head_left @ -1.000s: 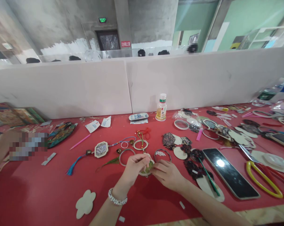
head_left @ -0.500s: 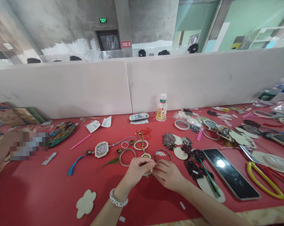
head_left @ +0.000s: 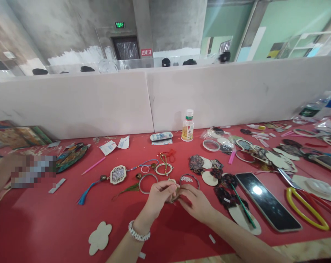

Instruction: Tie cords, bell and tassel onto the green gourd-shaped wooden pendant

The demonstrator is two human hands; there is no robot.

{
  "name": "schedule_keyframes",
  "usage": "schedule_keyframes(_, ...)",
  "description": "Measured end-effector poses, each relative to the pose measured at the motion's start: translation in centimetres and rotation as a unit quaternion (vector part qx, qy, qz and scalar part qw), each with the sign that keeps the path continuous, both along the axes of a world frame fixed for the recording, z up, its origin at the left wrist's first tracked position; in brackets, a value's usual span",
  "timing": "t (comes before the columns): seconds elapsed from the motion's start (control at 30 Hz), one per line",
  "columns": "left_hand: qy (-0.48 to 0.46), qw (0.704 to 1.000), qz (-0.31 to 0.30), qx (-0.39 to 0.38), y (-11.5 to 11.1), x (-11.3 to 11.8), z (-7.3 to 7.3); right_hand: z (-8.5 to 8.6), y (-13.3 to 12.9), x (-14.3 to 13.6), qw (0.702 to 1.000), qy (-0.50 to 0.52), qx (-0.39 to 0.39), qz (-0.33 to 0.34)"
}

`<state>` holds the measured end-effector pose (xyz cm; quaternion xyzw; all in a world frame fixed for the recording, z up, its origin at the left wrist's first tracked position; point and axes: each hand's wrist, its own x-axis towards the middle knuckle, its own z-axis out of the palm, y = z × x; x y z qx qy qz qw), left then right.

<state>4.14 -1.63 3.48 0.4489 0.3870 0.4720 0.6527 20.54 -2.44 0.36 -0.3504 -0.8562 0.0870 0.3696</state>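
Observation:
My left hand (head_left: 160, 196), with a white braided bracelet (head_left: 139, 231) at its wrist, is closed in a pinch on a small pale pendant (head_left: 173, 198). My right hand (head_left: 196, 203) meets it from the other side, fingers bent and closed against the same pendant. Fingertips hide most of the piece. Just beyond, a pale ring on a green cord (head_left: 164, 168) lies with a red knot. A dark ring (head_left: 189, 181) with small white beads inside sits behind my right hand. Left of these are a bare ring (head_left: 149, 183) and an octagonal pendant (head_left: 118, 174) with a blue tassel.
Right of my hands lie dark patterned pieces, a phone (head_left: 269, 202) and scissors with yellow and red handles (head_left: 307, 208). A bottle (head_left: 187, 126) stands by the white partition (head_left: 99, 106). A flower-shaped pale piece (head_left: 100, 238) lies front left. Another person's hand (head_left: 10, 170) is at far left.
My right fingers have shifted slightly and opened a little around the pendant, so more of it shows between my hands. The things on the table have stayed put.

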Motion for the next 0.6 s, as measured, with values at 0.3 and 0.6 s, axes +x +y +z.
schedule_keyframes(0.3,-0.035,0.999,0.002,-0.005,-0.1,0.1,-0.1,-0.2,-0.1,-0.7,0.996,0.079,-0.035,-0.030)
schedule_keyframes(0.6,-0.052,0.998,0.009,-0.028,-0.1,0.4,-0.4,0.9,-0.5,-0.9,0.987,0.101,-0.119,0.036)
